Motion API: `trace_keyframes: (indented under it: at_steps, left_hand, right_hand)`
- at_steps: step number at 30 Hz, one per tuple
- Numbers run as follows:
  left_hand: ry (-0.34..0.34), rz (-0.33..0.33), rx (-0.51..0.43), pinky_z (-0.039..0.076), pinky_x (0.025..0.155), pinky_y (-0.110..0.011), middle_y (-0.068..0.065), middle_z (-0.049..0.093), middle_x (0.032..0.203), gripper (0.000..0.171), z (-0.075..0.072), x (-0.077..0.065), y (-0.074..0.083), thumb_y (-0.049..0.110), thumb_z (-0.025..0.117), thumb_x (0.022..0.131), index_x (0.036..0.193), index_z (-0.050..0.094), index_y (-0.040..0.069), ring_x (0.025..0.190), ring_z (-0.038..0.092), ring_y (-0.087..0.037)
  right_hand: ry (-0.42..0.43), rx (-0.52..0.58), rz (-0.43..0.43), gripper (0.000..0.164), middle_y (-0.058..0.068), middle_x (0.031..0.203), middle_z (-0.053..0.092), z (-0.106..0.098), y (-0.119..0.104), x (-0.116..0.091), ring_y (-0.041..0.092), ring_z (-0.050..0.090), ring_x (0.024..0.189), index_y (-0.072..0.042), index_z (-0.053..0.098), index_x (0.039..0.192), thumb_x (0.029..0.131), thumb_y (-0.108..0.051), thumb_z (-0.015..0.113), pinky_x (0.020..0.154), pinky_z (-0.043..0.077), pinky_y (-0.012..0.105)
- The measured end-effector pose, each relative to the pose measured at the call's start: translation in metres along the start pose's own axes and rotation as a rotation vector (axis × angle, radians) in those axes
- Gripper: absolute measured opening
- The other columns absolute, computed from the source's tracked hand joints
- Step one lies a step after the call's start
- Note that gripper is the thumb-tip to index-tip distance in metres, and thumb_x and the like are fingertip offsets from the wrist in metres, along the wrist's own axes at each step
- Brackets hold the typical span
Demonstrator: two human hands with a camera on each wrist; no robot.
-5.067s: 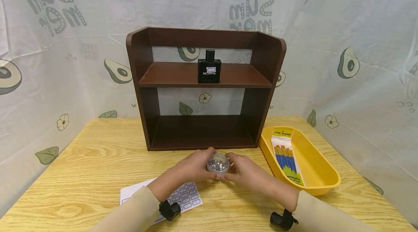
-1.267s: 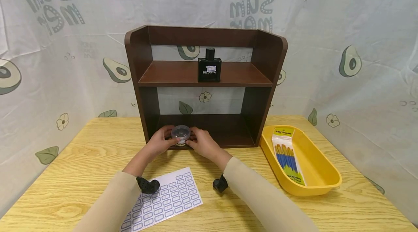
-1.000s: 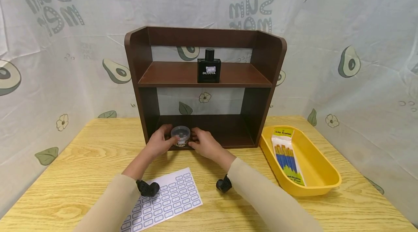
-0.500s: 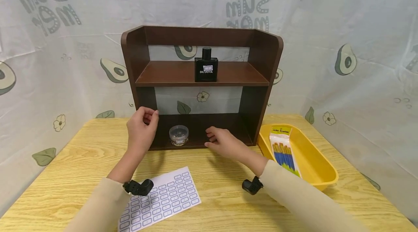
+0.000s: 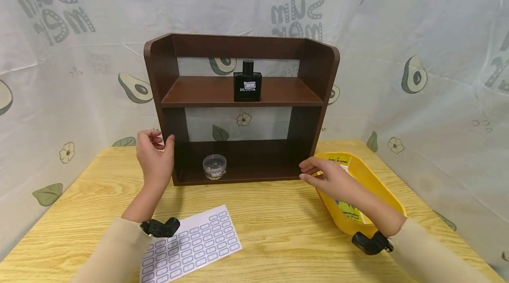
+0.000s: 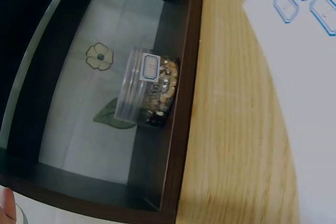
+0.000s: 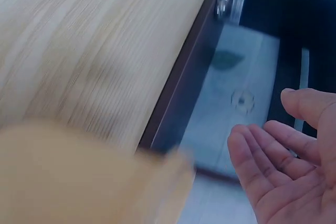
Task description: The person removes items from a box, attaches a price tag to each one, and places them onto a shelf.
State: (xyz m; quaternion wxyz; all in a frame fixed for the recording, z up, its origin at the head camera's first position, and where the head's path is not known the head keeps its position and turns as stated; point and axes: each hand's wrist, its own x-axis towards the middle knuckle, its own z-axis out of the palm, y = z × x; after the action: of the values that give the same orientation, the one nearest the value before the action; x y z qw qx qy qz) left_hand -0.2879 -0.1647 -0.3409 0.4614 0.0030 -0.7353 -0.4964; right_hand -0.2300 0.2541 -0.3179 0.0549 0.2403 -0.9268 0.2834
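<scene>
A small clear round jar [image 5: 214,167] with beads in it and a label on its side stands on the lower shelf, left of the middle; the left wrist view shows the label [image 6: 149,67] and the gold and silver beads. My left hand [image 5: 156,159], fingers loosely bent and holding nothing, is by the left side panel of the dark brown shelf unit [image 5: 242,104]; whether it touches the panel I cannot tell. My right hand [image 5: 330,179] holds nothing, fingers relaxed, by the unit's right lower corner and over the near side of the yellow tray [image 5: 391,199].
A black perfume bottle [image 5: 247,83] with a label stands on the upper shelf. A sheet of blue-framed labels [image 5: 195,245] lies on the wooden table [image 5: 274,239] at front left. Inside the tray is a brush pack [image 5: 354,212], partly hidden by my right hand.
Both hands carried the jar from the table onto the lower shelf and let go of it. Since then my left hand has moved left and my right hand far right, to the tray.
</scene>
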Motion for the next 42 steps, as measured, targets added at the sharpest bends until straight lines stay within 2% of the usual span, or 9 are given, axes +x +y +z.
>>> trace_keyframes:
  at_steps: [7, 12, 16, 20, 23, 28, 32, 37, 42]
  left_hand:
    - [-0.087, -0.028, 0.030, 0.037, 0.073, -0.001, -0.026, 0.065, 0.119, 0.033, -0.003, 0.003, -0.001, 0.011, 0.066, 0.101, 0.126, 0.059, -0.008, 0.101, 0.066, -0.037]
    - [-0.137, -0.049, 0.044, 0.036, 0.074, 0.004, -0.025, 0.068, 0.128, 0.035, -0.004, 0.003, -0.002, 0.015, 0.063, 0.104, 0.132, 0.061, -0.006, 0.111, 0.069, -0.042]
    - [-0.160, -0.050, 0.042, 0.036, 0.073, 0.005, -0.025, 0.069, 0.129, 0.035, -0.006, 0.003, -0.002, 0.015, 0.063, 0.104, 0.133, 0.062, -0.004, 0.111, 0.071, -0.043]
    - [-0.177, -0.039, 0.042, 0.036, 0.073, 0.006, -0.025, 0.069, 0.128, 0.034, -0.007, 0.003, -0.003, 0.015, 0.062, 0.105, 0.132, 0.062, -0.004, 0.111, 0.071, -0.044]
    - [-0.175, -0.035, 0.042, 0.036, 0.073, 0.006, -0.025, 0.069, 0.127, 0.032, -0.007, 0.003, -0.005, 0.015, 0.062, 0.105, 0.131, 0.063, -0.003, 0.111, 0.071, -0.044]
    - [-0.160, -0.024, 0.041, 0.037, 0.071, 0.005, -0.026, 0.070, 0.124, 0.030, -0.008, 0.004, -0.007, 0.015, 0.063, 0.104, 0.128, 0.064, -0.004, 0.109, 0.072, -0.045]
    - [-0.153, -0.018, 0.039, 0.037, 0.070, 0.004, -0.026, 0.071, 0.123, 0.028, -0.008, 0.005, -0.008, 0.014, 0.064, 0.103, 0.125, 0.065, -0.004, 0.108, 0.072, -0.045]
    - [-0.149, -0.011, 0.039, 0.038, 0.069, 0.004, -0.025, 0.072, 0.121, 0.027, -0.007, 0.006, -0.009, 0.015, 0.065, 0.103, 0.122, 0.067, -0.004, 0.105, 0.073, -0.045]
    - [-0.143, 0.004, 0.044, 0.038, 0.068, 0.004, -0.026, 0.073, 0.120, 0.026, -0.006, 0.006, -0.011, 0.014, 0.066, 0.102, 0.121, 0.067, -0.004, 0.104, 0.074, -0.045]
  right_hand:
    - [0.051, -0.065, 0.127, 0.032, 0.017, 0.114, 0.074, -0.026, 0.028, -0.025, 0.032, 0.072, 0.104, 0.005, 0.066, 0.124, 0.103, -0.019, 0.067, 0.088, 0.063, 0.046]
    - [0.002, -0.133, 0.289, 0.044, 0.031, 0.119, 0.069, -0.040, 0.052, -0.037, 0.046, 0.069, 0.107, 0.014, 0.060, 0.126, 0.102, -0.022, 0.067, 0.090, 0.061, 0.053]
    - [-0.082, -0.136, 0.428, 0.052, 0.038, 0.117, 0.065, -0.047, 0.074, -0.042, 0.046, 0.068, 0.103, 0.020, 0.054, 0.126, 0.102, -0.024, 0.067, 0.086, 0.062, 0.050]
    - [-0.140, -0.062, 0.530, 0.054, 0.030, 0.102, 0.067, -0.048, 0.086, -0.045, 0.029, 0.068, 0.084, 0.021, 0.049, 0.125, 0.102, -0.024, 0.067, 0.077, 0.061, 0.040]
    - [-0.173, 0.012, 0.586, 0.049, 0.019, 0.091, 0.064, -0.047, 0.088, -0.045, 0.020, 0.063, 0.074, 0.017, 0.048, 0.120, 0.102, -0.023, 0.067, 0.071, 0.058, 0.034]
    - [-0.214, 0.086, 0.669, 0.032, 0.006, 0.079, 0.055, -0.044, 0.089, -0.041, 0.015, 0.055, 0.068, 0.004, 0.052, 0.101, 0.102, -0.023, 0.067, 0.065, 0.054, 0.027]
    - [-0.240, 0.130, 0.695, 0.028, -0.001, 0.067, 0.050, -0.040, 0.091, -0.039, 0.012, 0.050, 0.061, -0.002, 0.059, 0.085, 0.103, -0.023, 0.066, 0.060, 0.048, 0.023]
    - [-0.245, 0.163, 0.710, 0.030, -0.003, 0.063, 0.050, -0.037, 0.092, -0.038, 0.011, 0.050, 0.058, -0.001, 0.066, 0.084, 0.104, -0.023, 0.065, 0.058, 0.047, 0.021]
    - [-0.219, 0.162, 0.743, 0.030, -0.003, 0.064, 0.052, -0.033, 0.095, -0.036, 0.010, 0.051, 0.059, -0.001, 0.065, 0.084, 0.104, -0.023, 0.065, 0.058, 0.046, 0.021]
